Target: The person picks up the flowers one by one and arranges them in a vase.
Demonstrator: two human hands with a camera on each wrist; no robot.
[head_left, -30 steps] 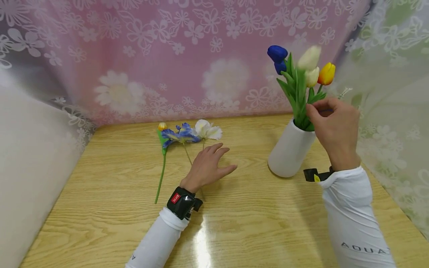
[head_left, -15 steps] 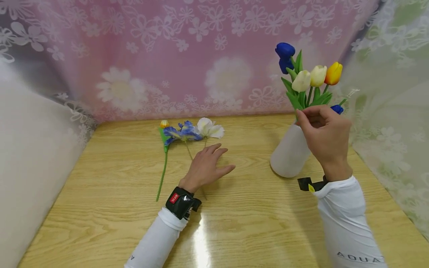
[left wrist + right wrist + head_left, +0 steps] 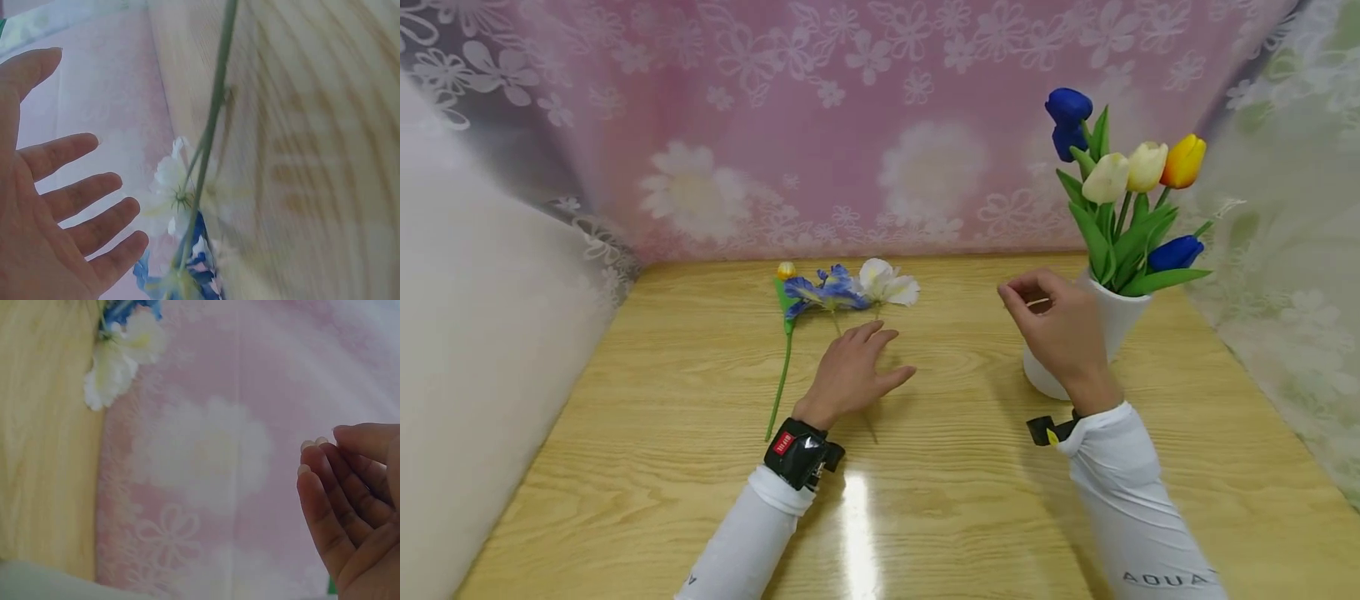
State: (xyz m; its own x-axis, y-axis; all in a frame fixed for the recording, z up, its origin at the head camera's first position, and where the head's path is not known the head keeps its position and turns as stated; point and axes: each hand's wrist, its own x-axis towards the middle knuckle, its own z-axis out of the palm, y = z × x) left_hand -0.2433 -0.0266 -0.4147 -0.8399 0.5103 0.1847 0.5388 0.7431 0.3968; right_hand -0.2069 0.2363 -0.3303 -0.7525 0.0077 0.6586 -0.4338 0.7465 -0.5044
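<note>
My left hand (image 3: pixel 853 372) hovers over the stems of the lying flowers, its fingers spread and holding nothing. Past its fingertips lie a blue iris-like flower (image 3: pixel 829 292) and a white one (image 3: pixel 883 283); both also show in the left wrist view. To their left is a yellow tulip (image 3: pixel 786 271) on a green stem. In front of the white vase (image 3: pixel 1120 312), my right hand (image 3: pixel 1060 333) has loosely bent fingers, thumb close to the fingertips, nothing between them. The vase bears blue tulips (image 3: pixel 1176 252), cream tulips (image 3: pixel 1107 178) and an orange-yellow tulip (image 3: pixel 1183 161).
The wooden table (image 3: pixel 955 500) meets a pink floral curtain (image 3: pixel 820 183) at its back edge. Pale green patterned cloth (image 3: pixel 1292 275) hangs at the right, and a white surface (image 3: pixel 497 292) stands at the left.
My right hand has let go of a cream tulip, which now stands in the vase, and has moved left and down from the bouquet. The left hand has hardly moved.
</note>
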